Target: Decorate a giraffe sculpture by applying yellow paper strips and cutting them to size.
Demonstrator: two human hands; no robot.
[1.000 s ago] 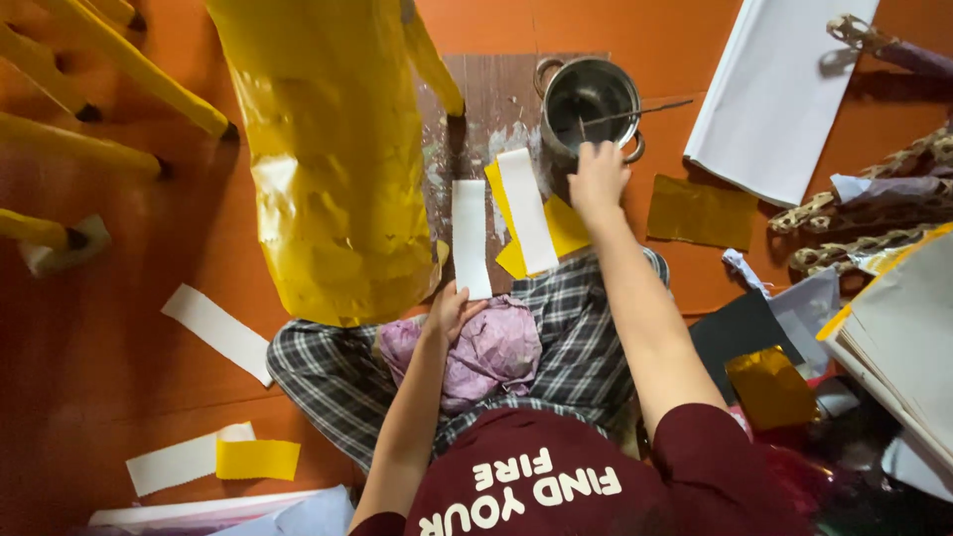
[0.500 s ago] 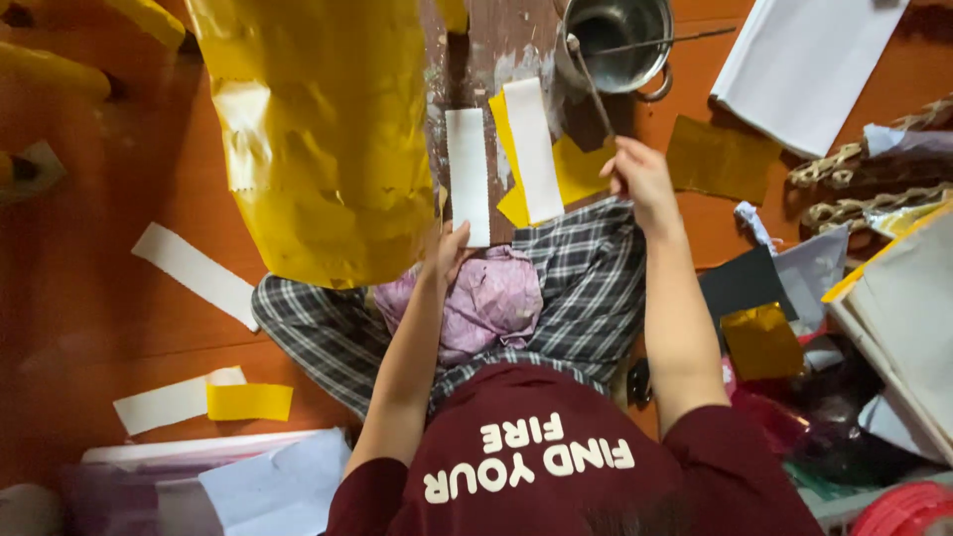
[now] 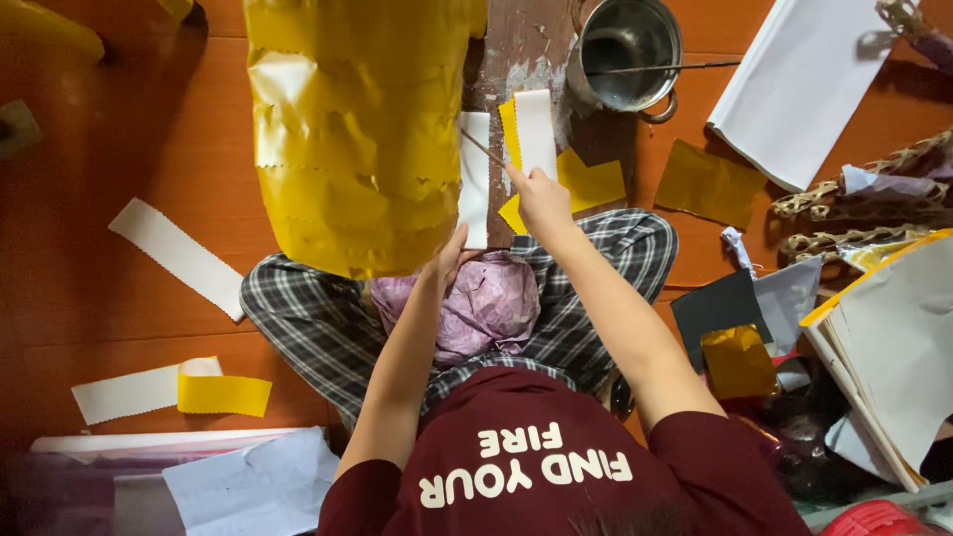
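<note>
Your right hand (image 3: 541,199) pinches a thin stick (image 3: 483,149) over the white strips (image 3: 534,129) on the board. Your left hand (image 3: 449,260) rests on yellow paper (image 3: 352,129), grip unclear. The pot (image 3: 625,50) holds a rod.

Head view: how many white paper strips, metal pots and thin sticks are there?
White paper strips: 4
Metal pots: 1
Thin sticks: 2, one held in the right hand
Total: 7

Right hand (image 3: 539,196) pinched shut, left hand (image 3: 449,260) half-curled
</note>
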